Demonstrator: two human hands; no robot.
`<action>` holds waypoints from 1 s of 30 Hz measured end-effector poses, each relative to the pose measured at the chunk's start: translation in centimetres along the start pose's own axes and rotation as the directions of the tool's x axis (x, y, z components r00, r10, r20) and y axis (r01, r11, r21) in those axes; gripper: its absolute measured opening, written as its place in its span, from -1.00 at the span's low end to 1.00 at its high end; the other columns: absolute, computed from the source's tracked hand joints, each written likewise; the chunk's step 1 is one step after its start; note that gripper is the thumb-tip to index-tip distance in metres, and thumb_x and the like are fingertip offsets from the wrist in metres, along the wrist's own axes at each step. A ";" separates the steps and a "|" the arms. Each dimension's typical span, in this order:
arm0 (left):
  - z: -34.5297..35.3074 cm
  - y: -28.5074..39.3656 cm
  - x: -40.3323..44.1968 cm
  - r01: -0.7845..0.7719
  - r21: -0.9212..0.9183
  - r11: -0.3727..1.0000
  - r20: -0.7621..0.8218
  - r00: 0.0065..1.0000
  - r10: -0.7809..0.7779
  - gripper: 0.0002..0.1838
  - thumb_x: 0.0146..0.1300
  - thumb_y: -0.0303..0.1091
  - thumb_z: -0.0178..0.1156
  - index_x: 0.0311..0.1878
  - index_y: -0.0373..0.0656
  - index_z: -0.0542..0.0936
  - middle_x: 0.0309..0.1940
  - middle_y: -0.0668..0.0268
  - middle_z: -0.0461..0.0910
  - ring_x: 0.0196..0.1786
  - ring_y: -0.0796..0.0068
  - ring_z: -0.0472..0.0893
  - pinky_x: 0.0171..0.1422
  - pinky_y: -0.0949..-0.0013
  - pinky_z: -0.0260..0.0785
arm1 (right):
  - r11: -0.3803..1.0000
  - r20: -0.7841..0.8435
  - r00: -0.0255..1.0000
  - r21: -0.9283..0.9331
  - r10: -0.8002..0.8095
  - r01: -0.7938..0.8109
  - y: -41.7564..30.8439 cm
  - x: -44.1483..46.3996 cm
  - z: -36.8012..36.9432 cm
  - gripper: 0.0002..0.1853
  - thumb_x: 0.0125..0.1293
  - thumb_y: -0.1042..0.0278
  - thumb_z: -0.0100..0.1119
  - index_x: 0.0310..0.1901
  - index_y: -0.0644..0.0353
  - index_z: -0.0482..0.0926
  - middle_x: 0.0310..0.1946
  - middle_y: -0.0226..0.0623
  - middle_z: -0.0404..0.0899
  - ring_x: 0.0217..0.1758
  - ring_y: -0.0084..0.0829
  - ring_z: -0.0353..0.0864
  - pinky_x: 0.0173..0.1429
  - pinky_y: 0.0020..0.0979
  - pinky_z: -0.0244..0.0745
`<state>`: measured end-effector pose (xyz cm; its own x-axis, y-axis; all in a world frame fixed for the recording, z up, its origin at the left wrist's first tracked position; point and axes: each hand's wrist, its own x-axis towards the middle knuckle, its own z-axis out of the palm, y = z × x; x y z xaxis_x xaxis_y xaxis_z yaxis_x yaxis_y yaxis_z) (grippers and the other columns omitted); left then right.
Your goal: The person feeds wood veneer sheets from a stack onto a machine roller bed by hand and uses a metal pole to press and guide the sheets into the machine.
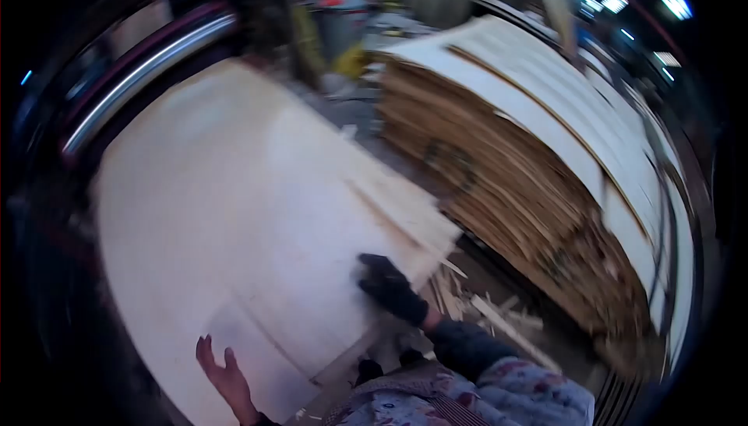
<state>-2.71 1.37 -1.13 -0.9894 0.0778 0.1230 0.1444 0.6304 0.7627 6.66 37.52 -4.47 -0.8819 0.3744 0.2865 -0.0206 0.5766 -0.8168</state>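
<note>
Black-gloved right hand (392,290) over pale sheet (234,192), grip unclear, left hand (227,378) loose, fingers parted

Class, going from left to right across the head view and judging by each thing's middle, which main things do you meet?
Shiny metal bar → bare left hand → dark-gloved right hand → tall stack of sheets.

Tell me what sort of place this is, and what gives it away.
Probably a wood veneer or plywood workshop: broad pale sheets lie in front of the wearer, a thick stack of thin, brown-edged layers stands alongside, and scraps of wood litter the gap between.
</note>
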 end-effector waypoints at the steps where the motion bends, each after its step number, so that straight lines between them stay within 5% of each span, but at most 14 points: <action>1: 1.9 7.5 -4.9 -0.006 0.005 1.000 0.000 1.000 0.006 -0.50 0.14 -0.58 0.14 0.20 -0.26 0.40 0.25 0.05 0.29 0.31 0.06 0.29 0.39 0.14 0.12 | 0.994 -0.003 0.999 0.100 0.044 -0.044 -1.3 -3.8 -8.9 -0.48 0.25 0.30 0.22 0.22 0.21 0.36 0.16 -0.09 0.39 0.22 -0.19 0.38 0.29 -0.32 0.31; 5: 4.2 12.7 -1.7 -0.291 -0.080 0.954 0.157 0.941 0.300 -0.55 0.29 -0.45 0.14 0.24 -0.31 0.37 0.23 0.07 0.34 0.27 0.22 0.34 0.29 0.21 0.27 | 0.996 -0.151 0.987 0.074 0.053 -0.042 -1.0 -5.4 -13.7 -0.50 0.24 0.31 0.27 0.20 0.19 0.40 0.17 -0.17 0.42 0.27 -0.32 0.37 0.32 -0.35 0.28; 10: 9.2 19.6 -3.8 -0.307 -0.236 0.922 0.264 0.893 0.365 -0.58 0.29 -0.48 0.11 0.22 -0.34 0.39 0.19 0.03 0.38 0.20 0.19 0.41 0.25 0.26 0.29 | 0.963 -0.458 0.879 -0.154 0.130 -0.223 4.1 -13.3 -27.2 -0.62 0.23 0.45 0.25 0.10 0.18 0.50 0.11 -0.22 0.50 0.21 -0.32 0.45 0.29 -0.34 0.33; 11: 10.0 21.3 -4.8 -0.253 -0.274 0.928 0.286 0.900 0.330 -0.59 0.30 -0.50 0.10 0.21 -0.34 0.39 0.18 0.02 0.40 0.18 0.20 0.43 0.24 0.27 0.30 | 0.966 -0.498 0.867 -0.224 -0.001 -0.128 5.5 -15.1 -31.3 -0.66 0.26 0.46 0.20 0.08 0.17 0.51 0.10 -0.23 0.51 0.19 -0.30 0.47 0.29 -0.34 0.33; 12: 10.9 22.7 -5.7 -0.273 -0.283 0.920 0.301 0.885 0.355 -0.59 0.30 -0.50 0.10 0.21 -0.34 0.39 0.18 0.02 0.40 0.18 0.20 0.43 0.24 0.27 0.30 | 0.959 -0.598 0.799 -0.185 0.064 -0.216 5.3 -17.3 -35.0 -0.68 0.28 0.45 0.16 0.08 0.20 0.49 0.03 -0.26 0.55 0.10 -0.37 0.52 0.22 -0.37 0.39; 16: 15.4 26.8 -9.5 -0.224 -0.296 0.928 0.378 0.865 0.330 -0.61 0.30 -0.53 0.05 0.20 -0.36 0.40 0.12 0.02 0.47 0.17 0.22 0.47 0.26 0.27 0.30 | 0.920 -0.819 0.429 0.383 0.382 -0.087 10.6 -26.8 -50.5 -0.69 0.31 0.47 0.12 0.09 0.16 0.48 -0.09 -0.36 0.58 -0.02 -0.55 0.54 0.11 -0.46 0.47; 17: 17.0 27.8 -10.6 -0.212 -0.305 0.929 0.395 0.859 0.326 -0.61 0.30 -0.54 0.04 0.20 -0.36 0.40 0.11 0.02 0.49 0.16 0.22 0.47 0.27 0.27 0.29 | 0.868 -0.749 0.552 0.488 0.367 0.086 15.7 -31.5 -56.1 -0.66 0.35 0.37 0.06 0.14 0.18 0.43 -0.01 -0.24 0.56 0.04 -0.40 0.56 0.13 -0.34 0.49; 18: 18.7 29.0 -12.0 -0.222 -0.301 0.928 0.402 0.852 0.334 -0.62 0.30 -0.54 0.04 0.19 -0.37 0.40 0.09 0.02 0.50 0.16 0.21 0.48 0.27 0.28 0.29 | 0.740 -0.788 0.429 0.591 0.442 0.322 14.7 -32.6 -58.7 -0.64 0.40 0.28 -0.02 0.16 0.21 0.39 0.07 -0.11 0.51 0.10 -0.18 0.54 0.18 -0.19 0.47; 19: 20.6 30.9 -13.6 -0.233 -0.302 0.924 0.400 0.849 0.345 -0.62 0.30 -0.54 0.04 0.19 -0.37 0.40 0.09 0.02 0.50 0.16 0.21 0.48 0.27 0.28 0.29 | 0.657 -0.762 0.377 0.646 0.527 0.388 15.8 -34.0 -62.5 -0.66 0.39 0.27 -0.02 0.12 0.22 0.40 0.10 -0.01 0.47 0.14 -0.04 0.50 0.25 -0.07 0.43; 21: 24.4 35.4 -16.9 0.089 -0.349 0.933 0.498 0.861 0.104 -0.62 0.30 -0.55 0.04 0.18 -0.38 0.41 0.08 0.01 0.50 0.14 0.20 0.48 0.26 0.30 0.30 | 0.512 -0.717 0.361 0.686 0.596 0.517 21.7 -36.4 -70.4 -0.66 0.37 0.29 0.01 0.11 0.23 0.38 0.18 0.05 0.38 0.20 0.01 0.44 0.28 0.02 0.37; 23: 29.8 37.1 -19.3 0.119 -0.357 0.926 0.519 0.850 0.090 -0.62 0.33 -0.47 0.02 0.20 -0.34 0.41 0.08 0.00 0.50 0.13 0.12 0.50 0.27 0.24 0.31 | 0.456 -0.665 0.235 0.687 0.709 0.565 26.4 -36.2 -77.0 -0.56 0.32 0.31 0.09 0.18 0.24 0.28 0.28 0.09 0.24 0.26 0.11 0.34 0.29 0.14 0.32; 25: 34.2 39.3 -21.1 -0.081 -0.442 0.893 0.605 0.709 0.364 -0.61 0.22 -0.58 0.04 0.15 -0.40 0.41 0.03 0.11 0.52 0.10 0.35 0.52 0.19 0.37 0.36 | 0.341 -0.627 0.260 0.672 0.734 0.658 29.2 -35.6 -80.7 -0.43 0.27 0.33 0.16 0.22 0.28 0.14 0.28 0.15 0.19 0.32 0.16 0.23 0.34 0.18 0.21; 27: 35.7 44.3 -23.8 -0.235 -0.414 0.880 0.643 0.609 0.465 -0.61 0.23 -0.56 0.07 0.15 -0.39 0.42 0.03 0.12 0.53 0.10 0.34 0.53 0.19 0.38 0.36 | 0.315 -0.637 0.310 0.675 0.706 0.667 32.8 -34.8 -83.4 -0.45 0.28 0.26 0.14 0.21 0.27 0.19 0.29 0.12 0.20 0.33 0.15 0.22 0.36 0.17 0.16; 30: 36.6 50.9 -27.0 -0.213 -0.397 0.893 0.628 0.646 0.433 -0.62 0.25 -0.53 0.08 0.15 -0.35 0.44 0.00 0.14 0.55 0.07 0.36 0.55 0.18 0.38 0.38 | 0.293 -0.648 0.454 0.718 0.612 0.631 37.9 -34.1 -87.3 -0.51 0.31 0.16 0.12 0.18 0.23 0.30 0.21 0.02 0.32 0.26 0.03 0.30 0.36 0.10 0.15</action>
<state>30.70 59.61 11.18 -0.5885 0.8085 0.0112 0.3467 0.2398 0.9068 77.03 110.07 -1.49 -0.1074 0.9932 -0.0454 -0.9006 -0.1165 -0.4188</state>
